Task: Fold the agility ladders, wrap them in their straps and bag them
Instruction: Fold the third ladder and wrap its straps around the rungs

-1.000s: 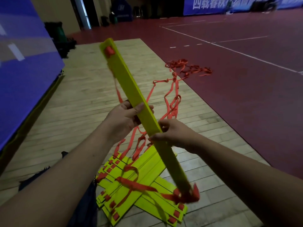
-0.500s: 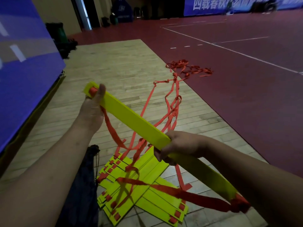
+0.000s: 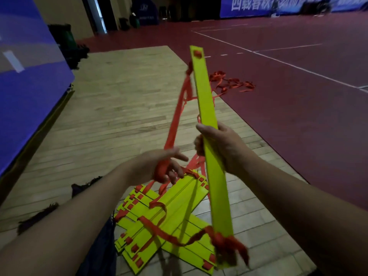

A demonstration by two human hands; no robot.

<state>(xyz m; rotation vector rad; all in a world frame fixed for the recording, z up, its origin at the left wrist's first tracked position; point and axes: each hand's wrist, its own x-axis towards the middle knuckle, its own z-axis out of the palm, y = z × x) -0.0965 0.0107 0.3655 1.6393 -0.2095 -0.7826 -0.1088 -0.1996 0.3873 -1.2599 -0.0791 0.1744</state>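
My right hand [image 3: 223,148] grips a yellow ladder rung [image 3: 206,100] near its middle and holds it almost upright, its far end pointing away from me. From that far end an orange strap [image 3: 176,120] runs down into my left hand [image 3: 159,166], which grips the strap in its fingers. At the rung's near end sits a bunched orange strap knot [image 3: 227,244]. Below my hands a pile of folded yellow rungs [image 3: 169,222] lies on the wooden floor, crossed by orange straps. More loose strap [image 3: 231,83] trails away onto the red court.
A dark bag [image 3: 99,248] lies on the wooden floor [image 3: 119,108] under my left forearm, beside the pile. A blue padded wall [image 3: 29,92] runs along the left. The red court [image 3: 298,96] lies to the right, and dark bins [image 3: 63,38] stand far left.
The rung has swung from a low diagonal to nearly upright. My left hand let go of the rung's end and now holds the strap below it. My right hand kept its hold.
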